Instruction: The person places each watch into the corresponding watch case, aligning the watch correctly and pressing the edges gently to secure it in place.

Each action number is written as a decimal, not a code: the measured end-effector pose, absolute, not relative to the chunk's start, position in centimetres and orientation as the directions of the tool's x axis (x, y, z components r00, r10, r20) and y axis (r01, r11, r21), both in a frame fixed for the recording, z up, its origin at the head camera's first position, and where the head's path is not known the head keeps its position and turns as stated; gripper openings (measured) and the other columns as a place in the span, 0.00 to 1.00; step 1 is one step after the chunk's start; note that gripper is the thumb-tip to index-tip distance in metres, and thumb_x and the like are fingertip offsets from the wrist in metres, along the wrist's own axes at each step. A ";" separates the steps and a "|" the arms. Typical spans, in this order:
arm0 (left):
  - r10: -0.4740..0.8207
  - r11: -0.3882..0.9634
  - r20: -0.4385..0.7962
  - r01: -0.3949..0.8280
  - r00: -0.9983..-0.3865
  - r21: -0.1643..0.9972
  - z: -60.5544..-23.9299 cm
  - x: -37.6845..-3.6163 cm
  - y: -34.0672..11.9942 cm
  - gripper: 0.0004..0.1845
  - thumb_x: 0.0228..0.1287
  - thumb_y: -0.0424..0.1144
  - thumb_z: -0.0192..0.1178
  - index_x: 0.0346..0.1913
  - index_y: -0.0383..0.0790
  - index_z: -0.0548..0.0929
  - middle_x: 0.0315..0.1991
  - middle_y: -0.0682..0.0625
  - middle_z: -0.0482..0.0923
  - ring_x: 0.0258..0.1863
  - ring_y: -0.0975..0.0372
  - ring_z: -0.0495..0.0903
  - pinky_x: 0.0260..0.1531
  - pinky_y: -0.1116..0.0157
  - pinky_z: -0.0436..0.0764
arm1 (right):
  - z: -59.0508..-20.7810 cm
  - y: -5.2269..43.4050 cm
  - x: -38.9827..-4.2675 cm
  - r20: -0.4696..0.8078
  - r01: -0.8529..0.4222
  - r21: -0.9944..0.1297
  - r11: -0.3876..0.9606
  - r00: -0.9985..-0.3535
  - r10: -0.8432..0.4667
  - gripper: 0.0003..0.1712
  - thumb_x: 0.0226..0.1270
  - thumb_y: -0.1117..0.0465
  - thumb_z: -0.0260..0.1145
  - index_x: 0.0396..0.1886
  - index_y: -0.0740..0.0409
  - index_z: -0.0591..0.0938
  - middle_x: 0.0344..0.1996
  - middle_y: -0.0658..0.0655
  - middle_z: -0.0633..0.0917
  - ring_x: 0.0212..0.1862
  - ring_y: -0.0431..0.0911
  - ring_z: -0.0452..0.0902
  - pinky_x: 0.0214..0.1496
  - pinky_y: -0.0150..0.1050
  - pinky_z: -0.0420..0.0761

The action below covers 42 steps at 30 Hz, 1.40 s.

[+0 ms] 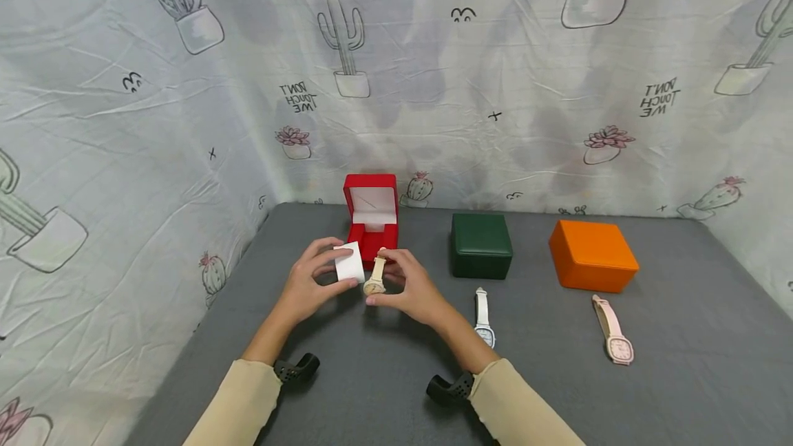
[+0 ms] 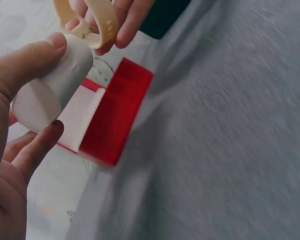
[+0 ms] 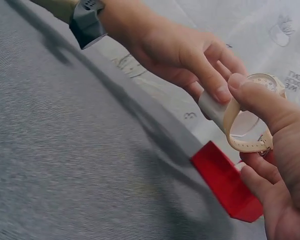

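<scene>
My left hand (image 1: 310, 281) grips a small white watch cushion (image 1: 350, 262) between thumb and fingers; the cushion (image 2: 52, 85) fills the upper left of the left wrist view. My right hand (image 1: 411, 288) pinches a cream watch (image 1: 375, 279) with its strap buckled into a loop (image 3: 245, 130), held right beside the cushion (image 3: 212, 107). Just behind both hands stands an open red watch box (image 1: 372, 215) with a white lining; the red box (image 2: 115, 115) (image 3: 227, 182) shows in both wrist views.
On the grey table (image 1: 557, 363) sit a shut dark green box (image 1: 480, 245) and a shut orange box (image 1: 592, 255). A white watch (image 1: 483, 319) lies before the green box, a pink watch (image 1: 613, 332) before the orange one. Cactus-print cloth walls enclose the back and sides.
</scene>
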State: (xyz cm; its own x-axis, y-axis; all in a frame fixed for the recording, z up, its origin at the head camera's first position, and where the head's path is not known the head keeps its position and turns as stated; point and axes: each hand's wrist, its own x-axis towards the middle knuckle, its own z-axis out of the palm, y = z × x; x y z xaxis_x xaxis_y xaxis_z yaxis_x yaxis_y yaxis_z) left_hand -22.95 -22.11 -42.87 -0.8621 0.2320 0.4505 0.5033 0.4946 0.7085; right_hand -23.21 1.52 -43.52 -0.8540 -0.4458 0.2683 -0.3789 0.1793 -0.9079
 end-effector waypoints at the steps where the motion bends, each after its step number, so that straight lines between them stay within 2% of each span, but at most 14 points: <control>1: 0.233 0.494 0.451 0.505 -0.861 0.708 -42.7 -23.0 -21.9 0.28 0.46 0.40 0.76 0.55 0.49 0.82 0.61 0.49 0.70 0.59 0.58 0.70 0.49 0.52 0.83 | -43.4 1.7 -23.3 0.272 -0.377 -0.911 0.170 -0.856 -0.439 0.44 0.50 0.59 0.78 0.67 0.53 0.68 0.57 0.57 0.72 0.57 0.49 0.77 0.62 0.41 0.77; 9: 0.250 0.456 0.492 0.550 -0.834 0.700 -41.3 -23.8 -20.2 0.28 0.48 0.40 0.76 0.55 0.49 0.83 0.62 0.50 0.70 0.60 0.59 0.71 0.49 0.53 0.83 | -42.7 3.0 -23.9 0.269 -0.341 -0.932 0.126 -0.880 -0.393 0.41 0.53 0.59 0.76 0.67 0.53 0.69 0.59 0.58 0.72 0.57 0.55 0.77 0.60 0.46 0.79; 19: 0.271 0.407 0.530 0.594 -0.804 0.694 -40.8 -24.7 -18.1 0.26 0.50 0.38 0.75 0.56 0.47 0.82 0.62 0.50 0.70 0.59 0.59 0.71 0.49 0.52 0.83 | -42.0 4.3 -24.4 0.209 -0.250 -0.965 0.078 -0.914 -0.347 0.36 0.63 0.65 0.68 0.70 0.59 0.66 0.64 0.61 0.70 0.62 0.56 0.73 0.59 0.45 0.80; 23: 0.270 0.401 0.550 0.612 -0.790 0.681 -40.5 -24.8 -17.4 0.26 0.50 0.37 0.74 0.55 0.46 0.83 0.62 0.49 0.70 0.60 0.58 0.70 0.48 0.53 0.84 | -41.7 4.7 -24.6 0.160 -0.187 -0.981 0.048 -0.927 -0.340 0.35 0.66 0.64 0.65 0.71 0.57 0.65 0.67 0.60 0.69 0.64 0.55 0.72 0.58 0.42 0.81; 28: 0.275 0.366 0.556 0.620 -0.784 0.694 -39.7 -24.4 -16.3 0.26 0.49 0.31 0.74 0.54 0.37 0.82 0.61 0.42 0.70 0.59 0.52 0.70 0.48 0.48 0.83 | -41.3 5.2 -24.8 0.132 -0.142 -0.990 0.006 -0.931 -0.341 0.33 0.66 0.59 0.66 0.70 0.54 0.67 0.66 0.58 0.71 0.62 0.52 0.74 0.55 0.40 0.82; 30: 0.281 0.346 0.561 0.627 -0.779 0.698 -39.8 -24.5 -16.1 0.26 0.48 0.30 0.74 0.54 0.35 0.82 0.61 0.41 0.70 0.59 0.51 0.70 0.48 0.47 0.82 | -41.1 5.4 -24.9 0.118 -0.125 -0.992 -0.002 -0.931 -0.345 0.33 0.66 0.58 0.66 0.69 0.54 0.67 0.65 0.58 0.72 0.60 0.51 0.76 0.56 0.42 0.82; 32: 0.286 0.342 0.560 0.629 -0.777 0.698 -39.7 -24.5 -15.8 0.26 0.49 0.31 0.74 0.54 0.36 0.82 0.61 0.41 0.70 0.59 0.51 0.70 0.49 0.48 0.82 | -41.0 5.6 -24.9 0.105 -0.108 -0.994 -0.010 -0.932 -0.348 0.33 0.66 0.57 0.66 0.69 0.54 0.67 0.65 0.59 0.72 0.57 0.48 0.77 0.56 0.45 0.82; 36: 0.292 0.350 0.567 0.638 -0.770 0.686 -40.4 -25.0 -15.5 0.27 0.48 0.36 0.75 0.55 0.43 0.83 0.62 0.47 0.70 0.60 0.57 0.70 0.51 0.54 0.82 | -40.9 5.9 -25.0 0.086 -0.083 -0.996 -0.023 -0.935 -0.345 0.32 0.68 0.58 0.64 0.70 0.56 0.67 0.64 0.60 0.72 0.52 0.43 0.78 0.57 0.49 0.80; 42: 0.305 0.355 0.564 0.641 -0.767 0.680 -40.4 -25.2 -14.9 0.27 0.48 0.37 0.76 0.55 0.45 0.83 0.62 0.49 0.70 0.61 0.58 0.69 0.51 0.56 0.82 | -40.6 6.3 -25.1 0.076 -0.063 -0.997 -0.049 -0.941 -0.329 0.31 0.68 0.59 0.64 0.69 0.58 0.68 0.61 0.63 0.75 0.50 0.42 0.79 0.57 0.52 0.80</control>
State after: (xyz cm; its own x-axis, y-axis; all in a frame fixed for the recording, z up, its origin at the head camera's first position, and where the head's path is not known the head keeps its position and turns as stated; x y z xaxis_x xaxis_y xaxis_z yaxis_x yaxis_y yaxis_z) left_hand -25.18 -14.86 -40.36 -0.7675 0.3050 0.5639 0.6411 0.3552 0.6804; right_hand -25.09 6.29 -40.64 -0.9413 -0.3289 0.0756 -0.0629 -0.0489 -0.9968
